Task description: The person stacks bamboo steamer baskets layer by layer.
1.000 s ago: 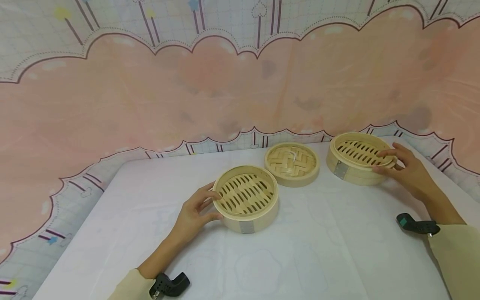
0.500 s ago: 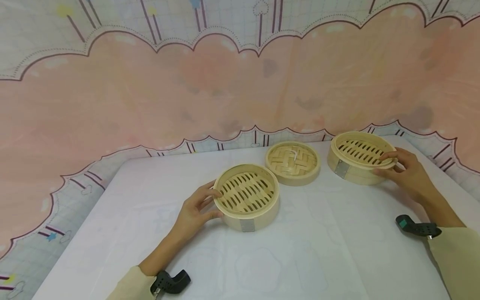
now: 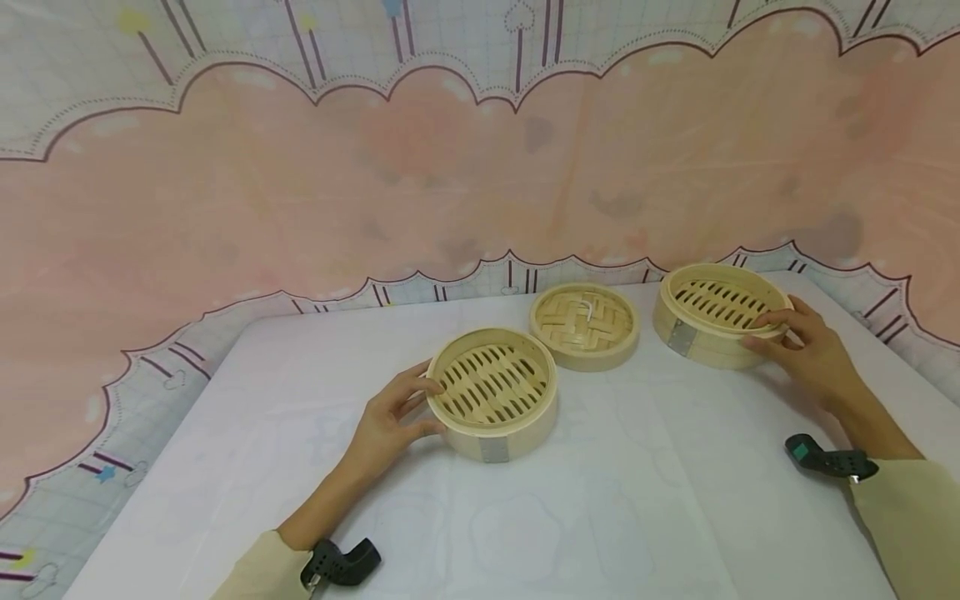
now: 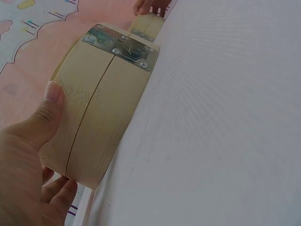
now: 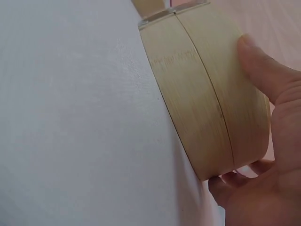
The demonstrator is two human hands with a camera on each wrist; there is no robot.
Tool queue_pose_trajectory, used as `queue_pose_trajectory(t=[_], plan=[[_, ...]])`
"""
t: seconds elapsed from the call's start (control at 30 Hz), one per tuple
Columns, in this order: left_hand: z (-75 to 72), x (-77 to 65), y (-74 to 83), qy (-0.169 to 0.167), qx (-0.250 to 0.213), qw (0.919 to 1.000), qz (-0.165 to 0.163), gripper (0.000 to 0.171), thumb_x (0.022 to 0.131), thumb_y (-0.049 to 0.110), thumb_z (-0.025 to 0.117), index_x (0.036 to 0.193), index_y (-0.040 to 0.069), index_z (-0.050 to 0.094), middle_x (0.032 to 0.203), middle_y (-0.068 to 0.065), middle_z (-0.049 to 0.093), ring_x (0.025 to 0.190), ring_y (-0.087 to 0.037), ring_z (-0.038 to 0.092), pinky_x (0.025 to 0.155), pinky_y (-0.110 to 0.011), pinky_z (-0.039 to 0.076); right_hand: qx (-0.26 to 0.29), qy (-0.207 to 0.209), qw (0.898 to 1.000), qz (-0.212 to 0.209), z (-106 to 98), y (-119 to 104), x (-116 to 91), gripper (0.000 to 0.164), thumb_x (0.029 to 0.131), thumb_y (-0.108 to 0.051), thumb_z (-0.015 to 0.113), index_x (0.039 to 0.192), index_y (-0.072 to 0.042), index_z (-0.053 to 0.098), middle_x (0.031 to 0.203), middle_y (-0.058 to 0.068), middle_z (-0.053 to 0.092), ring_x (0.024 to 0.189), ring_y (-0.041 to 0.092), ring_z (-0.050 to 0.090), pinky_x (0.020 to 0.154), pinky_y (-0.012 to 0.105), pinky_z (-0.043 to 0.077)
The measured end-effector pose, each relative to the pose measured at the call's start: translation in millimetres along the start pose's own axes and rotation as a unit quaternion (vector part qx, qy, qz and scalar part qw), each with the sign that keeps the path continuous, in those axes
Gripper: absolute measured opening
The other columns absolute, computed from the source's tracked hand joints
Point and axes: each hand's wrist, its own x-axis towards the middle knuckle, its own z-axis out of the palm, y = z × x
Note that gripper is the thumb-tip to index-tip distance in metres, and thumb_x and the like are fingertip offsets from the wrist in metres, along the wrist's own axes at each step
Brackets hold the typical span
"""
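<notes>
Near the middle of the table stands a round bamboo steamer basket (image 3: 493, 387) with a slatted floor and a metal clip on its front. My left hand (image 3: 392, 421) grips its left rim, thumb on the outer wall and a fingertip over the edge. In the left wrist view the thumb presses the basket wall (image 4: 94, 103), other fingers behind it. A second steamer basket (image 3: 716, 312) sits at the back right. My right hand (image 3: 810, 350) holds it by its right side; the right wrist view shows thumb and fingers around its wall (image 5: 207, 89). Both baskets look flat on the table.
Between the baskets, slightly behind, lies a woven bamboo lid (image 3: 585, 325) with a small pale loop on top. It stands close to the left basket. A white cloth (image 3: 585, 517) covers the table; a patterned curtain (image 3: 450, 183) hangs behind its back edge.
My right forearm has shifted slightly left and down, while the hand stays on its basket. The left hand and both baskets look practically still.
</notes>
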Motion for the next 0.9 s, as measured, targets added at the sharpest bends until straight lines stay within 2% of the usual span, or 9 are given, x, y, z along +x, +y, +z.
queue_pose_trajectory(t=[0.2,0.37,0.4,0.47,0.53,0.6,0.63,0.77,0.9], plan=[[1.2,0.4,0.9,0.0,0.001,1.0,0.001,0.043,0.071,-0.004,0.079,0.11,0.001,0.061,0.144,-0.017,0.041,0.134,-0.032,0.037,0.105,-0.035,0.04,0.014,-0.002,1.0,-0.025,0,-2,-3,0.038,0.093,-0.025,0.065,0.114,0.005,0.052,0.156,0.023,-0.004,0.142,0.036,-0.009,0.108,0.066,0.011],[0.8,0.5,1.4,0.0,0.002,1.0,0.004,0.043,0.071,-0.004,0.079,0.11,0.0,0.061,0.143,-0.019,0.042,0.135,-0.033,0.036,0.105,-0.034,0.04,0.002,0.011,1.0,-0.012,4,-5,-4,0.041,0.09,-0.025,0.069,0.111,0.005,0.05,0.157,0.021,-0.005,0.142,0.042,-0.003,0.109,0.065,0.016],[0.9,0.6,1.7,-0.001,0.001,1.0,0.005,0.043,0.071,-0.004,0.079,0.11,0.0,0.061,0.143,-0.019,0.041,0.135,-0.033,0.035,0.105,-0.034,0.04,-0.004,0.016,1.0,-0.009,5,-6,-4,0.043,0.089,-0.026,0.07,0.11,0.005,0.05,0.157,0.021,-0.002,0.141,0.044,0.002,0.11,0.062,0.019],[0.7,0.6,2.3,-0.001,0.0,1.0,0.006,0.044,0.071,-0.004,0.079,0.111,0.0,0.061,0.143,-0.019,0.041,0.134,-0.034,0.035,0.105,-0.035,0.04,-0.021,0.027,0.999,-0.006,7,-9,-3,0.045,0.088,-0.027,0.072,0.109,0.006,0.051,0.155,0.022,0.01,0.137,0.044,0.016,0.112,0.047,0.029],[0.6,0.6,2.7,-0.002,-0.001,1.0,0.006,0.044,0.071,-0.004,0.079,0.111,0.0,0.061,0.143,-0.02,0.041,0.134,-0.034,0.036,0.105,-0.035,0.04,-0.04,0.037,0.999,-0.003,9,-11,-2,0.046,0.087,-0.03,0.072,0.108,0.005,0.052,0.15,0.022,0.022,0.13,0.043,0.026,0.106,0.029,0.037],[0.7,0.9,2.7,-0.001,-0.003,1.0,0.006,0.044,0.071,-0.004,0.079,0.111,0.0,0.061,0.143,-0.019,0.041,0.134,-0.034,0.036,0.105,-0.036,0.04,-0.058,0.043,0.997,0.006,9,-13,-2,0.049,0.086,-0.035,0.072,0.107,0.004,0.053,0.145,0.021,0.029,0.126,0.042,0.03,0.099,0.026,0.041],[0.9,1.1,2.5,-0.001,-0.002,1.0,0.006,0.044,0.071,-0.004,0.079,0.111,0.0,0.061,0.143,-0.019,0.041,0.134,-0.034,0.036,0.105,-0.036,0.04,-0.065,0.044,0.997,0.01,9,-13,-1,0.05,0.086,-0.037,0.072,0.107,0.004,0.053,0.142,0.02,0.031,0.125,0.041,0.031,0.096,0.027,0.041],[2.3,1.4,3.1,0.006,0.001,1.0,-0.001,0.045,0.071,-0.004,0.08,0.112,0.001,0.062,0.143,-0.018,0.042,0.135,-0.032,0.035,0.105,-0.037,0.041,-0.075,0.042,0.996,0.032,9,-16,0,0.054,0.085,-0.042,0.071,0.109,0.003,0.054,0.147,0.021,0.03,0.13,0.045,0.029,0.103,0.053,0.039],[4.7,0.6,5.6,0.015,-0.001,0.9998,-0.012,0.046,0.071,-0.004,0.08,0.112,0.0,0.062,0.143,-0.017,0.042,0.136,-0.03,0.033,0.104,-0.036,0.041,-0.079,0.042,0.995,0.043,9,-17,1,0.057,0.084,-0.046,0.07,0.11,0.002,0.053,0.145,0.018,0.032,0.131,0.045,0.032,0.102,0.058,0.039]])
